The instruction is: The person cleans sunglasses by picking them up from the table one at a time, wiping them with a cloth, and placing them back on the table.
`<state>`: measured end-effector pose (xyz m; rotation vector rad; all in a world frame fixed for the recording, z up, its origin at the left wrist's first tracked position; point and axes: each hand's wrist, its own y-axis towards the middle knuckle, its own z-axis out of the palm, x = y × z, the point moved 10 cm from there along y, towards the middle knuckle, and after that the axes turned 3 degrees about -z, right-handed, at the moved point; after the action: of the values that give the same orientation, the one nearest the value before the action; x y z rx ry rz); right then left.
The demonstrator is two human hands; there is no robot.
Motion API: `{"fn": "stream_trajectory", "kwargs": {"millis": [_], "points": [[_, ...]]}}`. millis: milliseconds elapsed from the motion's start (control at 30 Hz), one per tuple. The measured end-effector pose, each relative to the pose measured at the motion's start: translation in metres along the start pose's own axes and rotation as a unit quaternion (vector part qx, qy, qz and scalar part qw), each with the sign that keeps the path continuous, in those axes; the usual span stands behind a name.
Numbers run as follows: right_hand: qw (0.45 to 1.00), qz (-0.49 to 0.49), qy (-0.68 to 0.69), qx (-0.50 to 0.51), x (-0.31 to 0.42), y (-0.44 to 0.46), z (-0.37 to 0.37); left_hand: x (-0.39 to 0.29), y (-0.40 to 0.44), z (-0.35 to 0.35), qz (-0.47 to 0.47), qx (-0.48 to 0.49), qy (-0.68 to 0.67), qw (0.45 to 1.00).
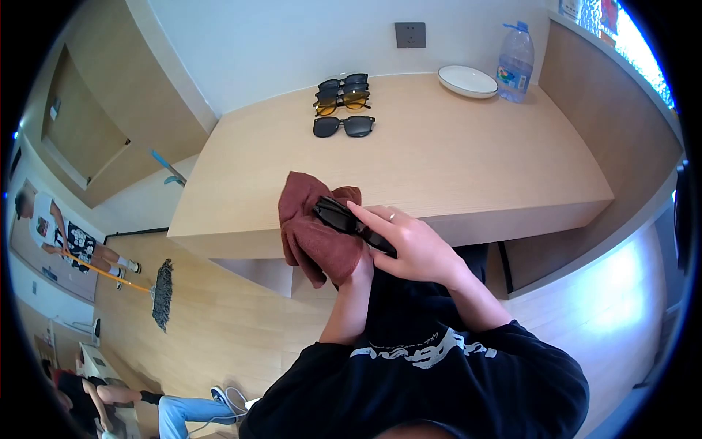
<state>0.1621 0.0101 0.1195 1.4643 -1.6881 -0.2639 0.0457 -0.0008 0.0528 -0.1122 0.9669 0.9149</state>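
A brown cloth (318,238) is draped over my left hand (360,265), whose fingers are mostly hidden beneath it. Folded black sunglasses (338,216) lie against the cloth, above the table's front edge. My right hand (417,247), with a ring on one finger, is closed on these sunglasses from the right side. Further back on the wooden table (439,164), dark sunglasses (344,126) rest in front of a yellow-lensed pair (341,104), with more dark pairs (344,82) behind.
A white plate (468,81) and a plastic bottle (515,62) stand at the back right, beside a curved wooden partition (614,110). On the left, a person (66,234) holds a mop (162,296). Other people sit at the lower left.
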Motion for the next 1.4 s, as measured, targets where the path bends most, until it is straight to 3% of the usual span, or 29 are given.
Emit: {"fn": "stream_trajectory", "kwargs": {"millis": [100,133,200,267,367,433,467,533,633,700,767,900,1067,1167,1267,1400], "points": [[0.996,0.027,-0.056,0.057,0.001,0.0,0.007,0.026,0.0,-0.016,-0.013,-0.02,-0.011,1.0],[0.996,0.026,-0.056,0.059,0.001,-0.001,0.009,0.032,-0.001,-0.019,-0.019,-0.019,-0.019,0.999],[0.983,-0.004,-0.181,0.016,0.009,0.001,0.005,0.032,-0.003,-0.021,-0.025,-0.02,-0.028,0.999],[0.984,0.004,-0.177,0.009,0.003,0.001,0.003,0.001,-0.001,0.01,0.053,0.126,-0.098,0.986],[0.993,0.043,-0.108,-0.005,-0.02,0.0,-0.008,-0.026,0.013,0.015,0.035,0.066,-0.099,0.992],[0.991,0.088,-0.103,0.024,-0.043,0.005,-0.02,-0.051,0.013,0.034,0.001,0.102,-0.139,0.985],[0.994,0.104,-0.034,0.026,-0.052,0.013,-0.028,-0.054,0.014,0.03,0.002,0.056,-0.095,0.994],[0.994,0.102,-0.033,0.027,-0.07,0.036,-0.041,-0.05,0.023,0.015,0.008,0.006,-0.056,0.998],[0.993,0.107,0.008,0.056,-0.109,0.078,-0.042,-0.006,0.048,-0.058,-0.025,-0.157,-0.178,0.971],[0.986,0.136,0.007,0.097,-0.124,0.11,-0.036,0.025,0.051,-0.077,-0.073,-0.177,-0.193,0.962],[0.974,0.114,-0.107,0.161,-0.149,0.129,-0.015,0.057,0.048,-0.082,-0.129,-0.156,-0.19,0.961],[0.979,0.091,-0.082,0.16,-0.18,0.139,0.012,0.087,0.041,-0.083,-0.196,-0.119,-0.184,0.956],[0.985,0.089,-0.13,0.072,-0.195,0.133,0.001,0.096,0.037,-0.073,-0.225,-0.091,-0.176,0.954],[0.994,0.085,-0.048,0.04,-0.204,0.13,-0.003,0.097,0.033,-0.068,-0.232,-0.081,-0.175,0.954],[0.994,0.09,-0.058,-0.007,-0.19,0.124,-0.015,0.096,0.033,-0.064,-0.23,-0.074,-0.17,0.955],[0.991,0.07,-0.115,0.018,-0.183,0.12,-0.016,0.087,0.035,-0.062,-0.218,-0.071,-0.157,0.961]]}}
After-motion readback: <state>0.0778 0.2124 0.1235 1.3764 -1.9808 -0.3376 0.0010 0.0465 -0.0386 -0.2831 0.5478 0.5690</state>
